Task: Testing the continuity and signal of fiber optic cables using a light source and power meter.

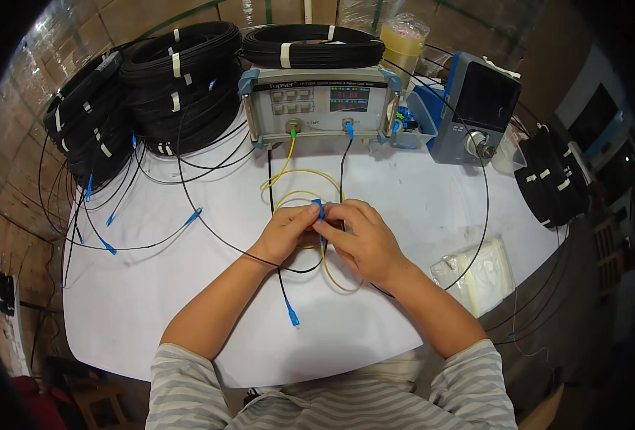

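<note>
While my left hand (287, 231) and right hand (360, 240) pinch a blue connector (319, 209) mid-table (152, 301), yellow cable (310, 195) loops beneath; a tester (317, 104) stands at the far edge.

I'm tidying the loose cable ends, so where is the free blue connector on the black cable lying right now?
In the head view, the blue connector lies on the white table, near the front edge, just below the left hand and beside the left forearm.

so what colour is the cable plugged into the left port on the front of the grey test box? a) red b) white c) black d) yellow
d: a yellow cable runs down from the left port of the grey test box and loops on the table toward the left hand and right hand; the black cable goes to the right port.
</note>
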Demonstrator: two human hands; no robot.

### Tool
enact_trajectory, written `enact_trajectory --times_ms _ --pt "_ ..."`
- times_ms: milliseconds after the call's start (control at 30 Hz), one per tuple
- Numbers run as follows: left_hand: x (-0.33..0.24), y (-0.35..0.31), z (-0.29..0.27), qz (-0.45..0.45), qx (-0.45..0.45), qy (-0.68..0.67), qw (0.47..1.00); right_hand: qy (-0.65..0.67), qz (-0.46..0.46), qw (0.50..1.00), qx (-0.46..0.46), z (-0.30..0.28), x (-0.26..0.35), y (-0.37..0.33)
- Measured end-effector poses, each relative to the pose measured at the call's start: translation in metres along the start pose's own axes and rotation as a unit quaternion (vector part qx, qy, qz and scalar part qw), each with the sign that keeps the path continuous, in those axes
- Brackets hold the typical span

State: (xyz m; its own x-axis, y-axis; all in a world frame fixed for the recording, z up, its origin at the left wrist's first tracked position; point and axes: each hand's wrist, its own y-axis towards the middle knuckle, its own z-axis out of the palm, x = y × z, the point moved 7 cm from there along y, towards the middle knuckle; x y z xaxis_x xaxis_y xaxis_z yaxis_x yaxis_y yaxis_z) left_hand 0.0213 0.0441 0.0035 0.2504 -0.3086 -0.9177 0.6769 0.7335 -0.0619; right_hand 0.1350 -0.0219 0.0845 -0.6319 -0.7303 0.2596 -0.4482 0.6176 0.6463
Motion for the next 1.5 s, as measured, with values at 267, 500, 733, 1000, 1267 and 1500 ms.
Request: enact_trajectory --times_ms 267,500,733,1000,1267,1500 --pt "-0.003 0.004 -0.012 -0.003 -0.037 -0.115 0.993 0.149 0.194 0.963 -0.115 -0.004 -0.045 -0.007" --pt "-0.001 0.004 -0.013 -0.03 -0.001 -0.184 0.982 0.4 0.514 0.745 -0.144 0.024 -0.138 -0.006" --pt "0.0 0.006 -0.008 -0.029 -0.007 -0.154 0.988 0.554 0.526 0.621 -0.176 0.045 -0.162 0.037" --pt "0.002 0.006 -0.009 -0.045 0.031 -0.199 0.978 0.548 0.522 0.648 -0.09 0.036 -0.13 0.028" --pt "-0.005 0.002 0.005 -0.08 0.034 -0.013 0.996 0.316 0.442 0.821 0.175 -0.004 -0.077 -0.009" --pt "-0.002 0.002 0.013 -0.101 0.044 0.115 0.987 0.314 0.423 0.821 0.221 -0.009 -0.074 -0.015"
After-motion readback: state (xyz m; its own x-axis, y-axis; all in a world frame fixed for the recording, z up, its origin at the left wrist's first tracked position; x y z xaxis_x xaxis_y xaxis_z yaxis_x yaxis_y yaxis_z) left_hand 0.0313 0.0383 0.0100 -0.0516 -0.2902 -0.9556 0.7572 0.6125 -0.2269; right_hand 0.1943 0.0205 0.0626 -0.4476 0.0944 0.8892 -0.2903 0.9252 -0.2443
